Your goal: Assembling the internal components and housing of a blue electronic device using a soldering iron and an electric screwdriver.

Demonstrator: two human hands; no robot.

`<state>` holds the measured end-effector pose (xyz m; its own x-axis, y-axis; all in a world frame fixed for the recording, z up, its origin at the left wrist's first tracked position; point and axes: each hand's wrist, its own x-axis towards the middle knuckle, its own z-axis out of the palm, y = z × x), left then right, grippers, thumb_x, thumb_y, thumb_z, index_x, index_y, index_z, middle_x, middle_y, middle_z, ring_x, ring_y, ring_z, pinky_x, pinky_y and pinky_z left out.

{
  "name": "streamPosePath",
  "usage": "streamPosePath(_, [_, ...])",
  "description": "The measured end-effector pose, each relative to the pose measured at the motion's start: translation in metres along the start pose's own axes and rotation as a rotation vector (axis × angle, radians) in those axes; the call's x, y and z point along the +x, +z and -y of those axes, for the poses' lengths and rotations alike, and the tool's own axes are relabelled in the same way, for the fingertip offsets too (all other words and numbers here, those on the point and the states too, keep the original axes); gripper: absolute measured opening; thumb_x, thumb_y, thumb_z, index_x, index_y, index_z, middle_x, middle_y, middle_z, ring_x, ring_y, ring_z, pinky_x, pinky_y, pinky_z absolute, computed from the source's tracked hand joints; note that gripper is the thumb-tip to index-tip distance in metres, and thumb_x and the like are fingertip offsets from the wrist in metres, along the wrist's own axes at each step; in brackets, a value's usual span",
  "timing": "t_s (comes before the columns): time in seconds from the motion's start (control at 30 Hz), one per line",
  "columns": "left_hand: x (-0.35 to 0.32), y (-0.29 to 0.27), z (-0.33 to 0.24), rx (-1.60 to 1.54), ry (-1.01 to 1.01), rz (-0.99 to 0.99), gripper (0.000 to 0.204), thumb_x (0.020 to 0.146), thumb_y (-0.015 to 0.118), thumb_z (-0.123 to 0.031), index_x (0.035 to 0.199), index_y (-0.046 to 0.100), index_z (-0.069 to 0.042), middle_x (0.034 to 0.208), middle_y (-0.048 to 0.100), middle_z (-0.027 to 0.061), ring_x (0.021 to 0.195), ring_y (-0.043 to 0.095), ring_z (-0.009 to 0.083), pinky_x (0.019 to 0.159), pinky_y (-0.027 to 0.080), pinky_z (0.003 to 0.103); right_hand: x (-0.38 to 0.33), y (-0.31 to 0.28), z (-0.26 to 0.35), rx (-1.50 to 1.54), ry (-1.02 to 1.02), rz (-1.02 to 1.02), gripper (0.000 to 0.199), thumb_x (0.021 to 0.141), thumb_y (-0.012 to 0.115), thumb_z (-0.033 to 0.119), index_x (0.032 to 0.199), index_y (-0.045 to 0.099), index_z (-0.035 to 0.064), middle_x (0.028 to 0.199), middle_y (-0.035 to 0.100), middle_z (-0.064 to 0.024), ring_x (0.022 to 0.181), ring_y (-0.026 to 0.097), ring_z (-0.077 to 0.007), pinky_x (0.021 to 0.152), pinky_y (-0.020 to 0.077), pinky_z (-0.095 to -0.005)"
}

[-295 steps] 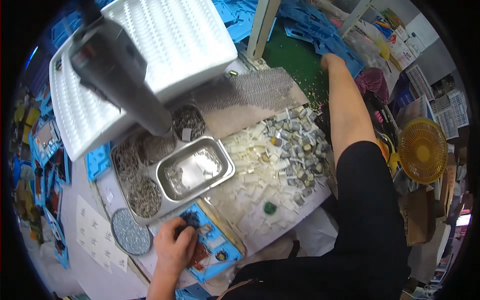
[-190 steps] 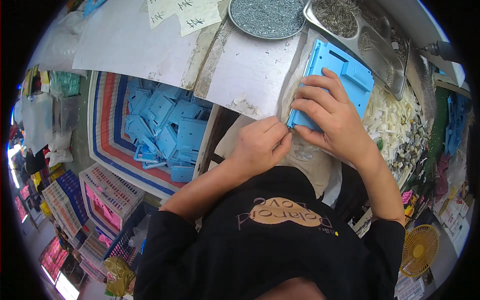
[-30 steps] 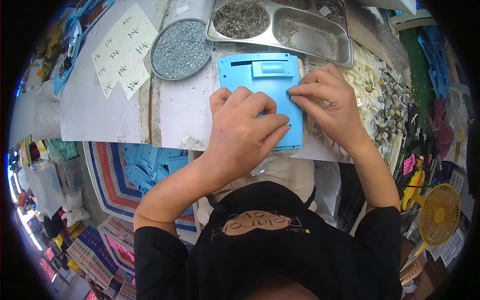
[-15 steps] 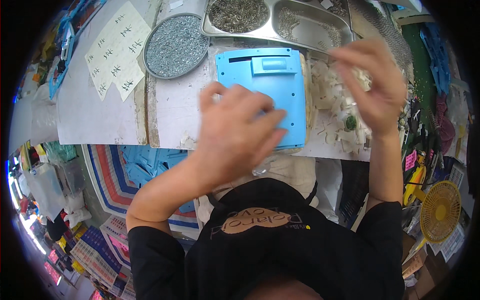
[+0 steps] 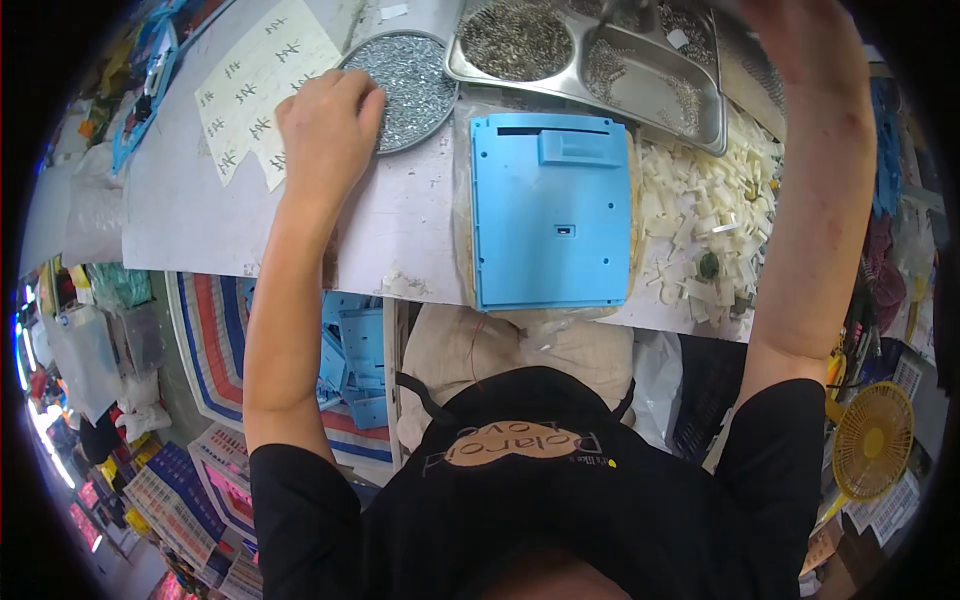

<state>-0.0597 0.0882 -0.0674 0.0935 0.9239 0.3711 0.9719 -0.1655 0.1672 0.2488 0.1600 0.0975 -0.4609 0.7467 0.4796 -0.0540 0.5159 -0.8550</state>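
Note:
My left hand (image 5: 330,122) rests over the left rim of a round metal dish (image 5: 447,112) full of small silvery screws (image 5: 408,85). Its fingers are curled together; their tips are hidden, so what they hold, if anything, does not show. My right hand (image 5: 800,35) reaches up past the top right, blurred and partly cut off, its fingers out of sight. Between my arms a flat blue plastic panel (image 5: 530,265) lies on a padded, plastic-wrapped block (image 5: 463,200). The panel has a long slot, a raised block near its far edge and a small rectangular opening with a dark insert.
A divided steel tray (image 5: 560,85) at the back holds small metal springs (image 5: 515,40). White plastic pieces (image 5: 700,200) lie heaped right of the panel. A marked paper sheet (image 5: 262,85) lies left. More blue parts (image 5: 355,350) fill a striped bag below. A yellow fan (image 5: 875,440) stands lower right.
My left hand has left the blue panel and moved up and left to the screw dish. My right hand has gone up toward the top right edge. The view has shifted slightly.

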Motion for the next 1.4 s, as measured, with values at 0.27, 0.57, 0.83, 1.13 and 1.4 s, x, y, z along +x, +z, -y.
streamPosePath(0.27, [-0.011,-0.038,-0.063,-0.72,0.061,0.081,0.011,0.089,0.07,-0.016,0.09,0.072,-0.005,0.086,0.072,0.0089,0.081,0.068,0.0292,0.073,0.05,0.036,-0.046,0.025,0.009,0.511,0.154,-0.159,0.05,0.088,0.066,0.026,0.127,0.059,-0.0052,0.08,0.061,-0.0059,0.079,0.06,-0.0199,0.078,0.0498,-0.0344])
streamPosePath(0.57, [-0.067,-0.049,-0.139,-0.85,0.255,-0.038,0.021,0.078,0.08,-0.007,0.097,0.073,-0.013,0.09,0.071,-0.002,0.076,0.062,0.0153,0.08,0.035,0.036,-0.101,0.03,0.035,0.58,-0.043,0.206,0.032,0.098,0.059,0.03,0.124,0.048,0.0148,0.066,0.05,0.0085,0.058,0.048,-0.0066,0.066,0.0406,-0.0277])
streamPosePath(0.83, [-0.068,-0.047,-0.131,-0.788,0.277,-0.125,0.021,0.072,0.081,-0.001,0.09,0.072,-0.009,0.084,0.071,0.0004,0.071,0.062,0.0171,0.073,0.036,0.035,-0.105,0.06,0.035,0.544,0.044,0.029,0.026,0.097,0.062,0.03,0.113,0.047,0.0158,0.064,0.049,0.0073,0.054,0.048,-0.0083,0.063,0.0403,-0.0281])
streamPosePath(1.13, [-0.062,-0.041,-0.121,-0.813,0.269,-0.199,0.022,0.072,0.081,-0.001,0.09,0.072,-0.009,0.084,0.072,0.0015,0.07,0.062,0.0173,0.073,0.038,0.035,-0.088,0.049,0.034,0.559,-0.012,0.076,0.024,0.097,0.063,0.029,0.112,0.049,0.0161,0.063,0.051,0.0092,0.051,0.046,-0.0064,0.062,0.0385,-0.0266])
streamPosePath(1.4, [-0.067,-0.037,-0.122,-0.899,0.221,-0.205,0.021,0.073,0.08,0.002,0.089,0.071,-0.008,0.08,0.071,0.0023,0.067,0.062,0.0175,0.07,0.039,0.034,-0.094,0.063,0.026,0.55,0.003,0.02,0.024,0.096,0.063,0.029,0.109,0.047,0.0163,0.062,0.05,0.0089,0.051,0.046,-0.0061,0.061,0.0381,-0.0262])
